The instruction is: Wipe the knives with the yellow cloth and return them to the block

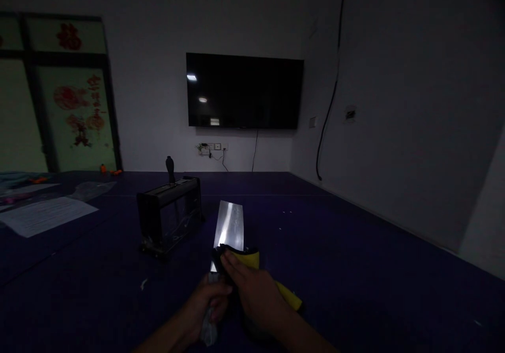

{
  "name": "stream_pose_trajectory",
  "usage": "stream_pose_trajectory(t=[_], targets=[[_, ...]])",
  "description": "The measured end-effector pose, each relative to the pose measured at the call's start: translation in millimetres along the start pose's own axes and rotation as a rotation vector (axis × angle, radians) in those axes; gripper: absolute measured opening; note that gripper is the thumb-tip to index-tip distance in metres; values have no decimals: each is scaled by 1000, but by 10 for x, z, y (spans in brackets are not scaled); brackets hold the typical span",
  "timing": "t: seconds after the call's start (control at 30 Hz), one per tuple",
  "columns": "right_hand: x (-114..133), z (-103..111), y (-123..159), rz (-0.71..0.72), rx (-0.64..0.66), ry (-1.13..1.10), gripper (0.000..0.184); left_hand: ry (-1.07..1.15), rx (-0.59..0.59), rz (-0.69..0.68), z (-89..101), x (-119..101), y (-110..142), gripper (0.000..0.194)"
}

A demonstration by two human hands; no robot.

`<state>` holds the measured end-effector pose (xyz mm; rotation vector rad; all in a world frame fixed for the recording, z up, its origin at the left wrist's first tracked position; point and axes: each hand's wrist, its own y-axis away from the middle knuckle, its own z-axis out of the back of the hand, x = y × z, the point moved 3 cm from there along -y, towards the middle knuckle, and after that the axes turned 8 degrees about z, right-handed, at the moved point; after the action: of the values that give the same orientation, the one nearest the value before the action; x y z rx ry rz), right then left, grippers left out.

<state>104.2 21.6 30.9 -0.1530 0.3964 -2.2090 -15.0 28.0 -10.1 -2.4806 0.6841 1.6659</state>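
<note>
Dark purple surface. Nearest: left grip closed round handle of one broad blade; right grip on one yellow-black cloth over blade, cannot tell if closed. Left: one black-framed case. Far wall: one television.

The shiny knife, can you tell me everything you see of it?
The knife has a broad, flat, silvery blade, metal by its look, with bright glare. The left hand grips its pale handle; the blade points forward, right of the black-framed case. The right hand presses a yellow-and-black cloth against the blade's lower part.
</note>
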Motion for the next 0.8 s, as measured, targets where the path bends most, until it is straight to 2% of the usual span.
stream_pose_trajectory(t=[0.2, 0.47, 0.8], targets=[[-105, -32, 34, -47, -33, 28, 78, 156, 13, 2, 44, -44, -23, 37], [-98, 15, 50, -66, -87, 15, 75, 265, 51, 62, 64, -69, -37, 37], [-176, 13, 55, -154, -130, 35, 80, 174, 129, 79, 40, -1, -18, 35]])
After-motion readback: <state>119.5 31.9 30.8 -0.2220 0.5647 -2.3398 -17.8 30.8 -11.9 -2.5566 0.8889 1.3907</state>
